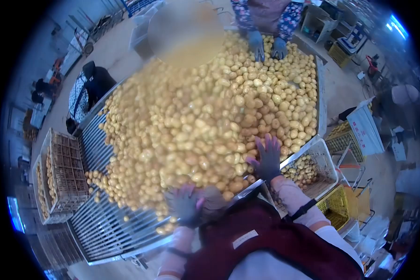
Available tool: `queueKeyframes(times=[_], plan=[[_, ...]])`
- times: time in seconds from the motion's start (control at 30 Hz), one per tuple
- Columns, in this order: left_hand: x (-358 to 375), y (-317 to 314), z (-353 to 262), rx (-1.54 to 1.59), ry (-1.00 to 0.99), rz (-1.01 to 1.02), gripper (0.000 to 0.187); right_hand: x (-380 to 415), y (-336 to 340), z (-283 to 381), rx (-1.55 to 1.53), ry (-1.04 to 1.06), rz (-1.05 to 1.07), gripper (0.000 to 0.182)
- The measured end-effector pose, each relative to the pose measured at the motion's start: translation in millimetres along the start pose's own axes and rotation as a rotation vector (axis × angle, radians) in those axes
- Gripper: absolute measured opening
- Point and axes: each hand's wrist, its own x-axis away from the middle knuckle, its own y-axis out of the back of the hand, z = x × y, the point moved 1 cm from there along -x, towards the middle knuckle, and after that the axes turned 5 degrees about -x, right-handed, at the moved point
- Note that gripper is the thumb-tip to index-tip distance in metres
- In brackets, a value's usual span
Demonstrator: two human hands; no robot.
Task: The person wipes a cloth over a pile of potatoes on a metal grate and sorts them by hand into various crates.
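Observation:
A broad heap of small yellow potatoes (186, 121) covers the slatted metal sorting table (121, 233). My left hand (186, 205), in a grey glove with pinkish fingertips, is at the heap's near edge. Its fingers are extended over the potatoes, somewhat blurred, with no potato visible in its grasp. To the right, my right hand (268, 161) wears a similar glove and reaches onto the potatoes with fingers spread. It is just left of a white crate (329, 161) partly filled with smaller potatoes.
Across the table, a co-worker's gloved hands (267, 47) touch the heap. A crate of potatoes (65, 172) stands at the left, near a dark-clothed person (98, 81). A yellow crate (335, 207) sits at the right. One round area at the top is blurred.

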Motion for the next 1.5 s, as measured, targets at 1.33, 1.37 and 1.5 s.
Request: queueKeyframes(times=[1.33, 1.37, 1.5], plan=[[-141, 7, -8, 0.024, 0.065, 0.011, 0.055, -83, -17, 129, -0.308, 0.392, 0.387, 0.038], [-141, 7, -7, 0.002, 0.068, 0.033, 0.057, -80, -15, 126, -0.438, 0.335, 0.308, 0.037], [-145, -4, -12, -0.188, 0.021, 0.1, 0.06, -70, -17, 93, -0.928, 0.233, 0.166, 0.038]])
